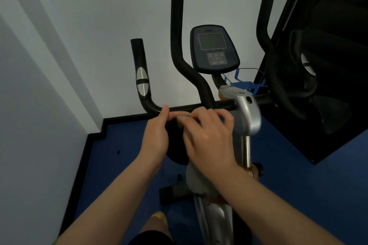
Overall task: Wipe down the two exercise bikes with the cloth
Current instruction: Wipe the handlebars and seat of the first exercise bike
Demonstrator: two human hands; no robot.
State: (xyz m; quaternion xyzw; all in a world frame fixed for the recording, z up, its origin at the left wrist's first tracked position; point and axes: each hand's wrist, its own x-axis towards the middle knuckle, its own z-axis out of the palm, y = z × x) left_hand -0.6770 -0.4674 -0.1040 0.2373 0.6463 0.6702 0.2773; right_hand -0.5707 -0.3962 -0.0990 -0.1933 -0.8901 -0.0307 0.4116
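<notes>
Cloth (pixel 184 118), grey and crumpled, sits bunched between both hands just below the bike's horizontal handlebar (pixel 191 108); I see the left hand (pixel 157 135) pinching its left edge with curled fingers and the right hand (pixel 209 135) gripping it from above, the two hands close together. More soft grey fabric hangs below the right wrist. I note matte black foam on the curved handlebar tubes, an oval dark console (pixel 214 48), and a smooth silver stem clamp (pixel 246 113) on a polished metal post.
</notes>
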